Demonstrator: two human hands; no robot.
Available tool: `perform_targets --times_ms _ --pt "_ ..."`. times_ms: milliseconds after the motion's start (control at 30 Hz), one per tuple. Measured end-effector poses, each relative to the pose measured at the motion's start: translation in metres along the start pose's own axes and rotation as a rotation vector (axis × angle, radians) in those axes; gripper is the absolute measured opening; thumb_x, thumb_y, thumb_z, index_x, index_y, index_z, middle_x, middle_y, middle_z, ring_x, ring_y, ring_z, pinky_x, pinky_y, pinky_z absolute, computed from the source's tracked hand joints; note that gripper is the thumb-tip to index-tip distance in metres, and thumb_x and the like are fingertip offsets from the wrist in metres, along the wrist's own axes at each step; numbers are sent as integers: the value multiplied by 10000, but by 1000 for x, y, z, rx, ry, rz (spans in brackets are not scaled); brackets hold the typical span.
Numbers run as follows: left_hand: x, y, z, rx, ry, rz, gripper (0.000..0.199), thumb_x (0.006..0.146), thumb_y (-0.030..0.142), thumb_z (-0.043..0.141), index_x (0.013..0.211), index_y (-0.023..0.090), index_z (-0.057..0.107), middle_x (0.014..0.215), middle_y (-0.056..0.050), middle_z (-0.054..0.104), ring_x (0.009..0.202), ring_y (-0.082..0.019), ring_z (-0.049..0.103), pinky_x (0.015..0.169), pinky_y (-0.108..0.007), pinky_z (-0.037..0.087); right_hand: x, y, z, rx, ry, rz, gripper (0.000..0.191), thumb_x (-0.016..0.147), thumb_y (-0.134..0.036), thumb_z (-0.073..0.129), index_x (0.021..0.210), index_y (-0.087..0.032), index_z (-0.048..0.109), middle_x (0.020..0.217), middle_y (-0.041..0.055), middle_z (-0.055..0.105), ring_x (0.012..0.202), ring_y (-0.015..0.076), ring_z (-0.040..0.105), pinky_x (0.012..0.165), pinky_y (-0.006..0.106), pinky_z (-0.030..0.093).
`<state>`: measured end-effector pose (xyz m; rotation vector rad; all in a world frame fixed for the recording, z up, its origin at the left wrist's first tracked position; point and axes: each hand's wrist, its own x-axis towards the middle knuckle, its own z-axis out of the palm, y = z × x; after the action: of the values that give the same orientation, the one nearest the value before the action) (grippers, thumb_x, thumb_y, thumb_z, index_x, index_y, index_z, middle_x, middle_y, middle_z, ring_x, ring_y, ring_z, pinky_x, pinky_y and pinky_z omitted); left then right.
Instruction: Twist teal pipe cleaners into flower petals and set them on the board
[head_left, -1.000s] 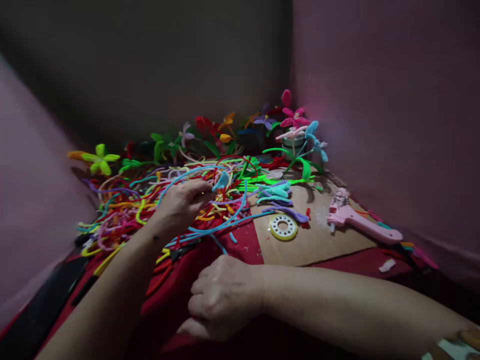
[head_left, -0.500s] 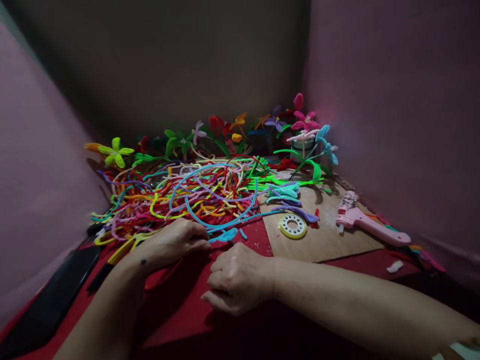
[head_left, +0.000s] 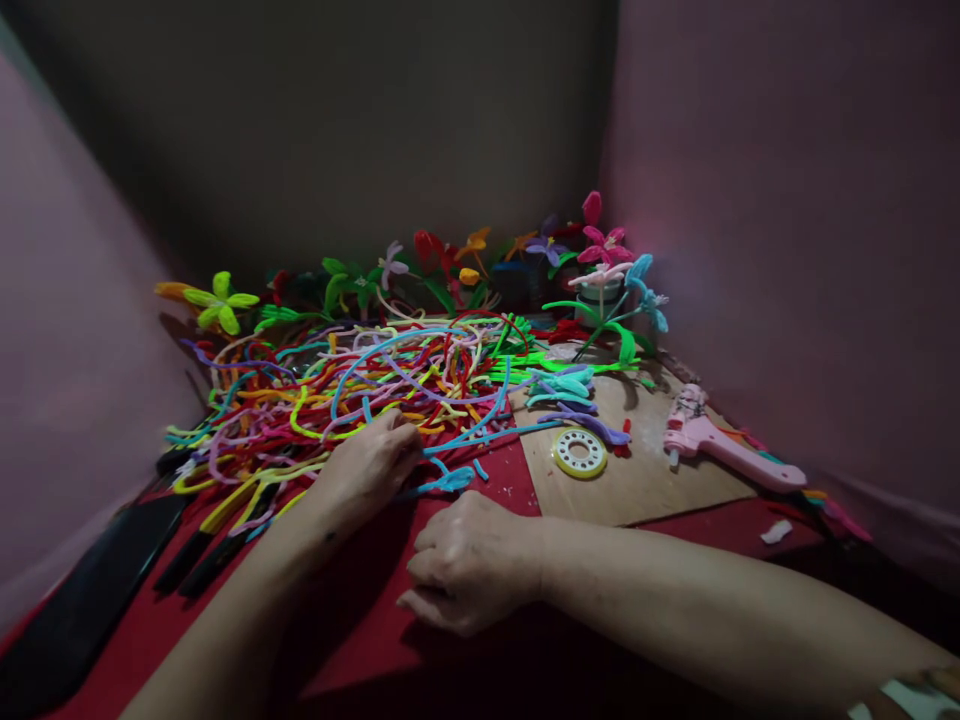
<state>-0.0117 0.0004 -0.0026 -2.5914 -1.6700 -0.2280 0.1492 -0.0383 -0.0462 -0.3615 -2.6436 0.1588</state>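
My left hand [head_left: 375,458] is closed at the front edge of a heap of coloured fuzzy stems [head_left: 300,395]. Its fingers are round a blue stem [head_left: 459,440] that runs out to the right. Just right of and below it, a twisted blue piece [head_left: 450,481] lies on the red cloth, with a short blue bit [head_left: 481,470] beside it. Nearer me, my right hand [head_left: 465,562] rests on the cloth with its fingers curled in. Whether anything is inside the right hand's fingers is hidden.
A wooden board [head_left: 645,490] carries a yellow-rimmed tape roll [head_left: 580,453], purple and turquoise pieces and a pink glue gun [head_left: 720,440]. Fuzzy flowers [head_left: 221,302] line the back wall. Black-handled tools [head_left: 184,563] and a black flat object [head_left: 97,600] lie at left.
My left hand has moved up and slightly right, from beside the twisted blue piece onto the blue stem. The right hand has barely moved. The view has shifted slightly.
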Motion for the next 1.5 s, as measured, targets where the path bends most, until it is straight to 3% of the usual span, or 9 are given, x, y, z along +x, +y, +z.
perform_targets --times_ms 333,567,633,733,933,1100,1200,1367,1500 --pt "-11 -10 -17 -133 218 34 184 826 312 439 774 187 564 749 -24 561 701 -154 515 637 -256 408 5 -2 -11 1 -136 63 323 798 -336 422 622 -173 638 636 31 650 568 135 570 412 233 259" --pt "13 19 -26 -118 461 225 165 846 240 436 768 175 565 735 -25 599 725 -140 515 687 -254 419 7 -4 -15 17 -197 80 342 816 -359 406 699 -179 672 701 31 685 635 156 613 420 253 291" --pt "27 32 -22 -8 450 301 179 849 215 422 760 175 573 715 -26 612 722 -143 510 704 -262 416 7 -5 -17 19 -236 99 351 818 -368 401 707 -180 676 658 38 679 590 159 602 421 257 305" --pt "47 51 -7 180 325 359 214 848 171 388 761 173 584 707 -37 614 716 -154 512 674 -267 406 7 -5 -21 32 -271 109 344 820 -364 409 738 -170 681 636 42 674 548 159 589 439 268 340" --pt "60 72 19 263 72 247 220 839 174 375 764 182 582 732 -42 619 660 -157 544 507 -250 349 7 -3 -26 105 -307 51 330 829 -313 416 783 -140 693 773 35 703 670 157 627 531 278 405" --pt "59 70 20 249 74 213 241 860 208 366 759 178 583 732 -40 615 668 -160 550 535 -251 372 10 -2 -25 121 -333 31 321 830 -295 416 780 -140 693 810 30 704 718 154 632 544 275 406" --pt "59 65 20 211 156 248 241 863 199 373 766 169 592 734 -43 621 701 -155 555 596 -248 403 11 -2 -26 127 -336 30 311 825 -304 421 777 -151 688 811 26 703 712 156 628 505 279 381" --pt "48 51 -2 148 452 308 194 861 212 408 817 168 591 781 -49 640 763 -154 556 716 -262 424 7 -2 -30 106 -355 70 329 834 -328 395 809 -164 680 823 24 701 716 168 629 437 283 292" --pt "19 32 -35 31 461 208 136 840 269 465 826 190 575 809 -22 638 760 -141 574 724 -247 430 4 -3 -29 94 -346 55 304 813 -318 413 773 -162 670 809 34 697 732 176 627 439 280 264"
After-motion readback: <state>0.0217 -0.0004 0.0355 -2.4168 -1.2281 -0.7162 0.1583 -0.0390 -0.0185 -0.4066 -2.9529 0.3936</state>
